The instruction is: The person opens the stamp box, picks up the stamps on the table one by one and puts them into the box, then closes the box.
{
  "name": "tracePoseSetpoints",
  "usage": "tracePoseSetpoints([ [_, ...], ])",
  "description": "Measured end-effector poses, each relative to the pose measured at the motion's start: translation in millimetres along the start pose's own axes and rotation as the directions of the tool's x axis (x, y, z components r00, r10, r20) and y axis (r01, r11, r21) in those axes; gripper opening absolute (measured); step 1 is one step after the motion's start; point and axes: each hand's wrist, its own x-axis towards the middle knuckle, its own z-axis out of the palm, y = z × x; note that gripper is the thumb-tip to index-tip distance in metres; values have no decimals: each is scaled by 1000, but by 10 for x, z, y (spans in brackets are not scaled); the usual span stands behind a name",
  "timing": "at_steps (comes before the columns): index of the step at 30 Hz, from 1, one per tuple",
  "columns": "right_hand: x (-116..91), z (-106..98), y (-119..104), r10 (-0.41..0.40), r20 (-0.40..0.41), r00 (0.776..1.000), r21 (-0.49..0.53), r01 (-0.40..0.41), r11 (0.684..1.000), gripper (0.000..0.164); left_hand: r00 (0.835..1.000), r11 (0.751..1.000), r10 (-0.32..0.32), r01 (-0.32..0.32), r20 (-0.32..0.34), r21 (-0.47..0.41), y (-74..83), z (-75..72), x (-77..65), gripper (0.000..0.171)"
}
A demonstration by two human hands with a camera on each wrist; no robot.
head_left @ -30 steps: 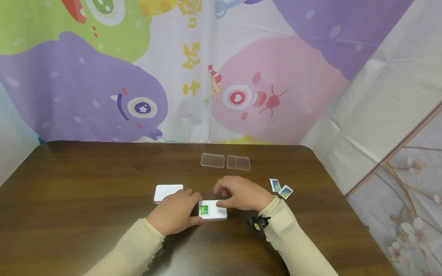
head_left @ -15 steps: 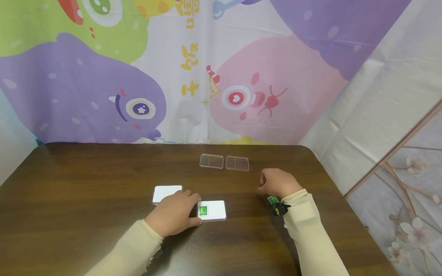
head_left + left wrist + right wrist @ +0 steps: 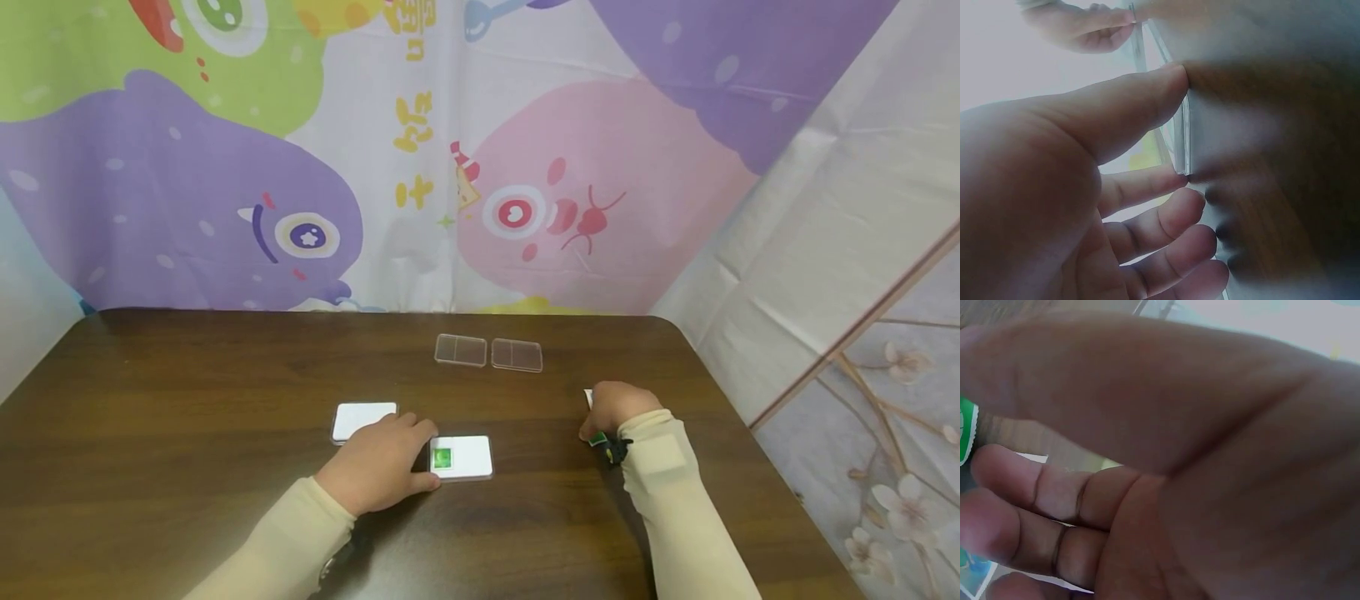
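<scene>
In the head view my left hand holds the left end of a small clear plastic case between thumb and index finger. Inside it lies a white card with a green stamp at its left. Far to the right, my right hand is low over the table, covering part of several loose stamps. Another green stamp shows at its thumb, and a pale stamp sticks out behind. In the right wrist view the thumb hides the index finger; I cannot tell whether it pinches a stamp.
A second case with a white card lies behind my left hand, partly covered by it. Two clear plastic lids lie side by side toward the back of the wooden table. A printed curtain hangs behind the table.
My right hand has left the right end of the case, moved right to the loose stamps and come down over them. My left hand has stayed at the case.
</scene>
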Motion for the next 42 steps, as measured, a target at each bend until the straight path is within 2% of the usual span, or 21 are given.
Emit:
tracePoseSetpoints([
  [3, 16, 9, 9, 10, 7, 1000, 6, -10, 1000, 23, 1000, 1000, 1, -1, -1, -1, 3, -5, 2, 50],
  [15, 56, 32, 34, -28, 41, 999, 13, 28, 1000, 15, 1000, 1000, 1, -1, -7, -18, 15, -19, -9, 48],
  [20, 55, 23, 51, -56, 30, 998, -13, 57, 998, 15, 1000, 1000, 3, -3, -9, -12, 11, -10, -10, 48],
  [26, 72, 35, 22, -49, 41, 998, -14, 49, 999, 10, 1000, 1000, -1, 1, -7, -1, -2, 6, -3, 49],
  [31, 99, 60, -16, -86, 52, 995, 39, 84, 996, 14, 1000, 1000, 0, 0, -6, -13, 2, -6, -8, 49],
  [37, 164, 120, -57, -158, -7, 987, 143, 158, 977, 23, 1000, 1000, 1, -1, -14, -9, 1, -7, -11, 50],
  [42, 148, 103, -81, -167, -33, 985, 165, 170, 972, 24, 1000, 1000, 3, -3, -10, -1, 3, -4, -8, 50],
])
